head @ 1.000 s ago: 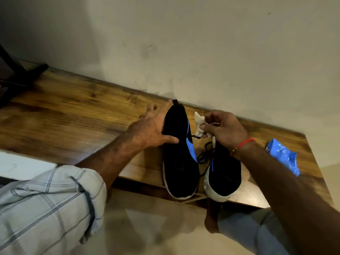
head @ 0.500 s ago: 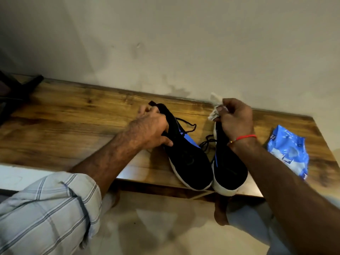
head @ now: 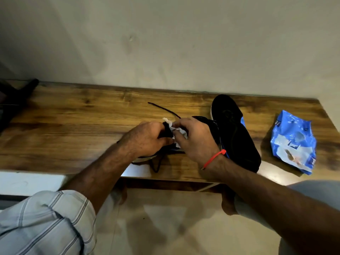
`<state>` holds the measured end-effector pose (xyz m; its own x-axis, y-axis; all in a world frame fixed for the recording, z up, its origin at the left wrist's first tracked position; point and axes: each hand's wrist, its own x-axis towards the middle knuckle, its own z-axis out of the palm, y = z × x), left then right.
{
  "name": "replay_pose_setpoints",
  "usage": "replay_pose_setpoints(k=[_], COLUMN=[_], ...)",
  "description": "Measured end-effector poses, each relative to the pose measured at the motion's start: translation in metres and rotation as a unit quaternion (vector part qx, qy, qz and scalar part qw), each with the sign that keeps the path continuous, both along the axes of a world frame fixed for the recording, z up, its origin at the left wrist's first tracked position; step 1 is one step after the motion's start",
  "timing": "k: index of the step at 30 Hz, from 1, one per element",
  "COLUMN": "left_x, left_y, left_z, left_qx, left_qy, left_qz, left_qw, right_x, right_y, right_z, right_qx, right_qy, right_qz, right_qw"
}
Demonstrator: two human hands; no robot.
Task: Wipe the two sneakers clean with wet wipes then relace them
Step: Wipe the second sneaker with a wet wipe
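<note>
Two sneakers: one black sneaker point(head: 237, 133) lies on the wooden table point(head: 73, 126); the other point(head: 206, 124) sits mostly hidden behind both hands.
Left hand point(head: 145, 138): fingers curled round that sneaker's black end.
Right hand point(head: 196, 140): fingers pinching a white wipe point(head: 172, 126) against it.
Blue packet point(head: 294, 142): writing too small to read.

Dim, warm light; soft focus, wide-angle bending at edges.
</note>
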<state>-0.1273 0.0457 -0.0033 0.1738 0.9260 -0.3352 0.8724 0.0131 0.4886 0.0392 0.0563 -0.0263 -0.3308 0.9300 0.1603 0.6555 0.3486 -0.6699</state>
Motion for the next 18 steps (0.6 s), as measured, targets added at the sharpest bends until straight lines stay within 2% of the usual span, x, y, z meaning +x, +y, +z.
replay_pose_setpoints(k=[2,3,5,7,9,11,14,18], left_x=[0.001,0.002,0.004,0.008,0.011,0.012,0.013,0.011], left_y=[-0.004,-0.005,-0.011,-0.016,-0.018,-0.018,-0.017,-0.016], left_z=[0.001,-0.001,-0.005,-0.008,-0.008,-0.006,-0.004,-0.004], left_qx=[0.003,0.006,0.007,0.013,0.015,-0.002,-0.044,-0.072], left_qy=[-0.013,-0.003,0.015,0.013,0.012,0.01,0.016,0.023], left_qz=[0.01,0.021,0.039,0.049,0.06,0.069,0.068,0.06], left_qw=[1.0,1.0,0.999,0.999,0.998,0.998,0.997,0.995], right_x=[0.001,0.006,0.021,0.038,0.051,0.052,0.029,0.002], right_y=[0.004,0.01,0.027,0.041,0.051,0.052,0.031,0.011], right_z=[-0.006,-0.008,-0.01,-0.007,-0.004,-0.003,-0.004,0.001], right_qx=[0.024,0.02,-0.016,-0.052,-0.048,-0.041,-0.069,-0.123], right_qy=[-0.026,-0.069,-0.212,-0.319,-0.348,-0.32,-0.182,-0.015], right_qz=[0.019,0.033,0.05,0.029,-0.024,-0.051,0.002,0.036], right_qw=[0.999,0.997,0.976,0.946,0.936,0.945,0.981,0.992])
